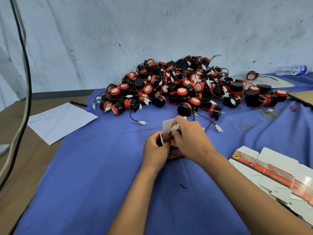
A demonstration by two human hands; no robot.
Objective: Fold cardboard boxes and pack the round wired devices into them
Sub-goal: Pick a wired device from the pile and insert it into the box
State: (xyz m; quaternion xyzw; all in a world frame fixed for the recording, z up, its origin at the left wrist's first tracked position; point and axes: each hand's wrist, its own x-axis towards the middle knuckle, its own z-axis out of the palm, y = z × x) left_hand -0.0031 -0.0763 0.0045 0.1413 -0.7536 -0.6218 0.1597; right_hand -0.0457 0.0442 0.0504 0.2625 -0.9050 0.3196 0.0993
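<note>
A small red and white cardboard box (pixel 175 154) stands on the blue cloth at the centre, its white top flap (pixel 166 127) raised. My left hand (pixel 155 150) grips the box's left side and a side flap. My right hand (pixel 188 139) is over the open top and pinches a white wire connector (pixel 175 127); the device itself is hidden by my fingers. A big pile of round black and red wired devices (pixel 183 85) lies behind the box. Flat unfolded boxes (pixel 274 175) are stacked at the right.
A blue cloth (pixel 101 175) covers the table. White paper (pixel 61 121) and a black pen (pixel 78 103) lie at the left, rubber bands (pixel 243 126) and a plastic bottle (pixel 292 70) at the right. Cables (pixel 25 82) hang along the left edge. A white sheet backs the pile.
</note>
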